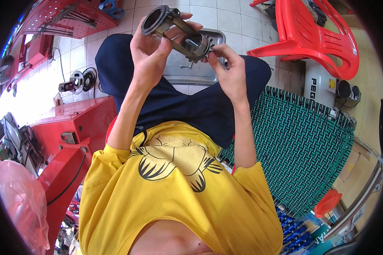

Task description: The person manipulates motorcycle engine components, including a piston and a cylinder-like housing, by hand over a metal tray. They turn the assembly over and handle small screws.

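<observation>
Above my lap I hold a dark metal housing point(184, 30), a tube-like frame with open sides. A thick round collar forms its upper left end, and a small toothed ring point(209, 46) shows at its lower right end. My left hand point(151, 51) wraps around the body near the collar, with fingertips showing behind it. The thumb and fingers of my right hand point(230, 70) pinch the toothed end. Below the housing, a grey metal tray point(200, 76) lies on the floor between my knees, with a small metal piece point(186, 66) in it.
A red plastic chair point(306, 38) stands at the far right, and a green woven seat point(302, 148) is beside me. Red metal equipment point(76, 123) fills the left side. Chainrings point(83, 80) lie on the tiled floor, left of my knee. A pink plastic bag point(21, 204) hangs at lower left.
</observation>
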A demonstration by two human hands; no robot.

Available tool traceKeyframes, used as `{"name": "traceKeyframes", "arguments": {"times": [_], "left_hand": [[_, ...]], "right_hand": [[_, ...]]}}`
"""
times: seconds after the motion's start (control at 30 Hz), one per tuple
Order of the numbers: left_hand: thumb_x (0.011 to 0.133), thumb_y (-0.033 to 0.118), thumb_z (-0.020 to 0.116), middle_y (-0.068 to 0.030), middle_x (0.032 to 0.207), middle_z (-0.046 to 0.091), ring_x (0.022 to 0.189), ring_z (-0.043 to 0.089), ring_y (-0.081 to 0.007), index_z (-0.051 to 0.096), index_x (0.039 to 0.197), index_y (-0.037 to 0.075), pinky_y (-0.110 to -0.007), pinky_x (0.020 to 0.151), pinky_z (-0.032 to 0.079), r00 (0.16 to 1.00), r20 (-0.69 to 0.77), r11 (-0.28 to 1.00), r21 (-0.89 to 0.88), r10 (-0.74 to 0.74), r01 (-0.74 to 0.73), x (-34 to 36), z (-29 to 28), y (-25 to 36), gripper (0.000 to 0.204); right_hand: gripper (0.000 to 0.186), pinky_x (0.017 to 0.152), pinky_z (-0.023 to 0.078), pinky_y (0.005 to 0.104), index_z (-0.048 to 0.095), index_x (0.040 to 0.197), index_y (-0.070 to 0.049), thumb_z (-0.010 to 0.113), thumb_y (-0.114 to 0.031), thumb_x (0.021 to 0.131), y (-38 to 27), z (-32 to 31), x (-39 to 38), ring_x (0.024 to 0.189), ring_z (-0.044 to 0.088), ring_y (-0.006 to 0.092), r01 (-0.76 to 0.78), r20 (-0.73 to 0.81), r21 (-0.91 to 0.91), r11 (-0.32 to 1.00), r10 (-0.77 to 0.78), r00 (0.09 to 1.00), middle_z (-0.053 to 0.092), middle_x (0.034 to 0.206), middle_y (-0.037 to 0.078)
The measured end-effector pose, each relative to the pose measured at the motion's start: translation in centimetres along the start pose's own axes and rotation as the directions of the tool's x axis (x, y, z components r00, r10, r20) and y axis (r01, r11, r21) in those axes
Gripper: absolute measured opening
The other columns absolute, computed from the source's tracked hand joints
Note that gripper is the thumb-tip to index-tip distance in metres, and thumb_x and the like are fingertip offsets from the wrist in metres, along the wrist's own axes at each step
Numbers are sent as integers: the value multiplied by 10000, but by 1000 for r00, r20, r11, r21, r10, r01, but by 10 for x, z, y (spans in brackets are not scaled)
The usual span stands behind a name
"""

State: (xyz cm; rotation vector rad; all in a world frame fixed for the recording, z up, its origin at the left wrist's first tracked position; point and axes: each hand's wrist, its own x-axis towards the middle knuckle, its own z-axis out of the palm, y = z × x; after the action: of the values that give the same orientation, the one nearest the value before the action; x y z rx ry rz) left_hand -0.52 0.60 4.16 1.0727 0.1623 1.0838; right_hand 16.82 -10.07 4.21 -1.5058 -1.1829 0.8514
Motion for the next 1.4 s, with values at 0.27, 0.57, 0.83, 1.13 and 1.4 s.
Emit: {"name": "traceKeyframes", "arguments": {"times": [0.27,0.57,0.83,1.13,1.4], "left_hand": [[1034,393,520,-292,1477,431,1317,492,-500,361,1437,-71,-539,1125,411,996,-81,999,-4,-43,43,3,-1,0,634],[1020,314,582,-296,1418,495,1259,559,-481,397,1392,-68,-539,1066,482,994,-106,996,-92,-20,10,2,-1,-7,564],[1030,305,563,-294,1424,496,1266,554,-480,391,1399,-51,-542,1069,479,990,-138,996,-93,-28,16,3,-2,-5,541],[1036,306,555,-293,1417,504,1260,560,-476,391,1397,-63,-540,1058,487,991,-130,998,-57,-15,8,2,-3,-7,542],[1038,298,553,-291,1411,512,1252,569,-471,397,1399,-61,-535,1046,496,993,-113,1000,-14,-12,11,1,-2,-7,532]], "right_hand": [[192,796,497,313,698,1005,17,672,-170,967,-17,7,5,784,674,164,-104,44,-33,994,105,993,731,829,96],[212,746,500,305,687,1033,-1,696,-195,948,4,7,5,811,692,177,-85,75,11,996,84,994,739,892,92],[212,774,501,316,696,1033,-20,752,-161,885,5,10,9,853,703,178,4,44,-34,999,-3,999,752,930,69],[198,780,508,312,697,1024,4,721,-164,924,-1,12,9,867,692,166,53,-99,-108,993,-64,993,747,938,95],[190,766,509,311,710,1052,-11,658,-180,981,2,10,8,863,684,164,142,-147,-99,985,-156,977,732,919,93]]}}
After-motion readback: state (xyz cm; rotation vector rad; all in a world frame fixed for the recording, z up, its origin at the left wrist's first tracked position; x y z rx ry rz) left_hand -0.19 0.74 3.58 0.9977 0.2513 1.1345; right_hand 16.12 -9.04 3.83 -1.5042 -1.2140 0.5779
